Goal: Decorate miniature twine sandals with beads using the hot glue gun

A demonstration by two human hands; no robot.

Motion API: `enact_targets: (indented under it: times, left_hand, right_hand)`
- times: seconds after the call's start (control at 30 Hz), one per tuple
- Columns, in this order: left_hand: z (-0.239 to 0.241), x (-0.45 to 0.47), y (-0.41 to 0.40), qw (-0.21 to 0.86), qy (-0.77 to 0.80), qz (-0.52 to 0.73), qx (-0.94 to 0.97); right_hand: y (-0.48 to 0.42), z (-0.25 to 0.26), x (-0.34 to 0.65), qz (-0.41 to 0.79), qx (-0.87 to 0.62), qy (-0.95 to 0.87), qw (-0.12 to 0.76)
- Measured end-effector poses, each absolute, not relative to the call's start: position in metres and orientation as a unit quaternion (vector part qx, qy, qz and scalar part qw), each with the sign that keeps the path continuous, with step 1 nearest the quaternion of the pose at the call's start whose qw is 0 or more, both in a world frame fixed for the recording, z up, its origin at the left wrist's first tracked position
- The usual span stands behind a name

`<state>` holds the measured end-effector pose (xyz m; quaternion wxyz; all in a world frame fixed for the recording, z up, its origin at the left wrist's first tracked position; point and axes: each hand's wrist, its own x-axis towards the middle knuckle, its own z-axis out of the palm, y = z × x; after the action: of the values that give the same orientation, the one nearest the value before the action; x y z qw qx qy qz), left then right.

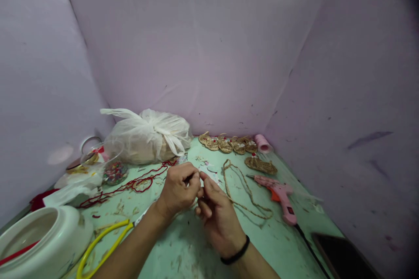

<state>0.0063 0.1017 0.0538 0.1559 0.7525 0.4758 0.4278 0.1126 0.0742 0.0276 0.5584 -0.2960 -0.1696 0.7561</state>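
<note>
My left hand (181, 187) is closed, its thumb and fingers pinched together above the middle of the table. Fingertip to fingertip with it, my right hand (219, 218) is also pinched, with a black band on the wrist. Whatever small thing sits between the fingers is hidden. A braided straw cord (252, 194) lies in a loop just right of my right hand, part of it passing behind that hand. Farther right rests a pink glue gun (276, 192), its nozzle pointing left. A small straw slipper (261, 165) with a red bead lies behind it.
Several straw slippers (225, 144) line the back wall beside a pink thread spool (262, 144). To the left are a tied plastic bag (150, 137), red yarn (140, 183), a container of beads (115, 172), yellow-handled scissors (98, 242) and a white pot (73, 231). A dark flat device (343, 255) lies front right.
</note>
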Motion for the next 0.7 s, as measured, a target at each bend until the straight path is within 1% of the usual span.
enact_targets:
  times: [0.13,0.3,0.37,0.43,0.53,0.63,0.7]
  left_hand:
    - [0.047,0.006,0.109,0.155,0.525,0.415,0.727]
    - [0.042,-0.003,0.119,0.105,0.575,0.389,0.712]
    - [0.043,-0.011,0.123,0.087,0.593,0.384,0.702]
    - [0.045,-0.016,0.126,0.081,0.606,0.378,0.695]
    - [0.049,-0.02,0.127,0.091,0.609,0.363,0.699]
    - [0.05,-0.02,0.128,0.125,0.601,0.346,0.71]
    - [0.049,-0.02,0.129,0.158,0.596,0.339,0.711]
  right_hand:
    - [0.076,0.023,0.116,0.612,-0.397,-0.385,0.566]
    - [0.09,0.026,0.136,0.402,-0.475,-0.512,0.592]
    - [0.098,0.025,0.146,0.343,-0.482,-0.565,0.575]
    - [0.105,0.021,0.152,0.329,-0.472,-0.619,0.534]
    - [0.108,0.012,0.152,0.302,-0.431,-0.73,0.436]
    - [0.104,0.005,0.147,0.28,-0.378,-0.817,0.333]
    - [0.102,0.004,0.145,0.262,-0.361,-0.848,0.286]
